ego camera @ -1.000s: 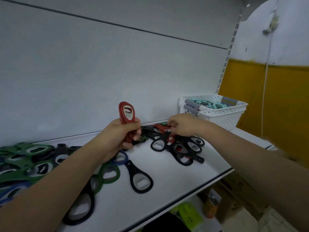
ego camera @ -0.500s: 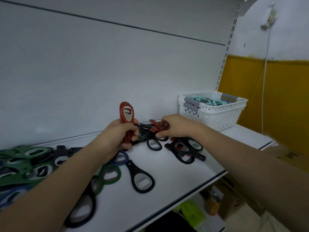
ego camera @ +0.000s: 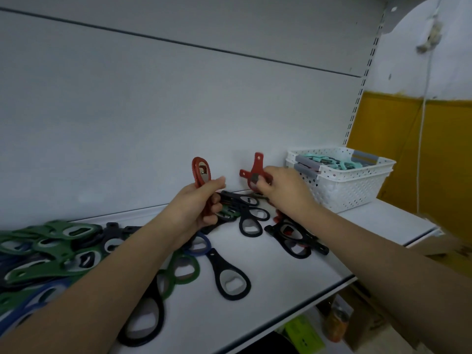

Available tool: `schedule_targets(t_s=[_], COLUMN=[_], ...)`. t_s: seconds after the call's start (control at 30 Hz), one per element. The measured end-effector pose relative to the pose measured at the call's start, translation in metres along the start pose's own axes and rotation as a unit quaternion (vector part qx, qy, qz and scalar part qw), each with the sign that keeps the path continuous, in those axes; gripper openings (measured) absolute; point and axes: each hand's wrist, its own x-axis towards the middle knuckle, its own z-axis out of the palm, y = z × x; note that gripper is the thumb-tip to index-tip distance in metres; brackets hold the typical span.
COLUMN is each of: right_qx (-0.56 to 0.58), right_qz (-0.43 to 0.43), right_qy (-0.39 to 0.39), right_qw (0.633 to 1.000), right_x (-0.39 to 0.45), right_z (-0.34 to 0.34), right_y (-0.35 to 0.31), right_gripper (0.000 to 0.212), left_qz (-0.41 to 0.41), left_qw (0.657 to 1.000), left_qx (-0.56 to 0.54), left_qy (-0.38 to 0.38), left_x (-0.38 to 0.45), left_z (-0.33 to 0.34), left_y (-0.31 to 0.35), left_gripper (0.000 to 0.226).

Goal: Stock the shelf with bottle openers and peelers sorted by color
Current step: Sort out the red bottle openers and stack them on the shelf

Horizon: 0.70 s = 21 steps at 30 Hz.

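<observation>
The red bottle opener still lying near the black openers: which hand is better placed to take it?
Probably right. The right hand, though holding one red opener, hovers near it; the left hand is farther away.

The right hand [ego camera: 283, 192] hides the lower part of its blurred red opener [ego camera: 256, 169]; basket contents [ego camera: 332, 162] beyond it are indistinct.

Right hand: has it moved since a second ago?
Yes. The right hand has lifted a red opener off the black pile, up against the back panel.
</observation>
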Motion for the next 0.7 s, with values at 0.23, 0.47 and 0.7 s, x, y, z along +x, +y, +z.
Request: schedule_targets(t_s=[0.23, 0.47, 0.7], right_qx=[0.222, 0.245, 0.276], right_qz=[0.025, 0.099, 0.125], right_qy=[-0.058, -0.262, -0.460], right_qw=[0.973, 0.928, 0.835], right_x=[-0.010, -0.001, 0.009], right_z=[-0.027, -0.063, -0.054], right_y=[-0.058, -0.065, -0.049], right_gripper=[0.010, 0.014, 0.025], left_qz=[0.013, 0.169, 0.290], left_qw=[0.998, 0.904, 0.807], left_qx=[0.032, 0.358, 0.514], left_qy=[0.053, 0.160, 0.010], left_x=[-0.004, -0.006, -0.009], left_z=[0.002, -0.013, -0.010], left_y=[0.003, 0.015, 0.013], left_gripper=[0.045, 0.051, 0.060])
